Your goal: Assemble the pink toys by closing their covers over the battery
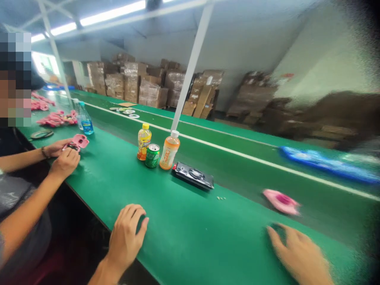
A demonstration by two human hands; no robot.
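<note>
My left hand (127,233) rests on the near edge of the green table (190,237), fingers curled and slightly apart, holding nothing. My right hand (299,251) lies blurred on the table at the lower right, fingers spread, over a small dark spot I cannot make out. A pink plastic part (281,201) lies on the green surface just beyond my right hand. A black device (193,175) lies flat ahead of me. Tiny pale bits (221,197) lie beside it.
Two bottles of orange drink (169,150) (144,141) and a green can (152,155) stand by the black device. To the left a co-worker's hands (63,158) hold a pink part (77,141). A water bottle (85,118), pink parts (56,118), a blue object (326,163) and cardboard boxes (148,85) lie beyond.
</note>
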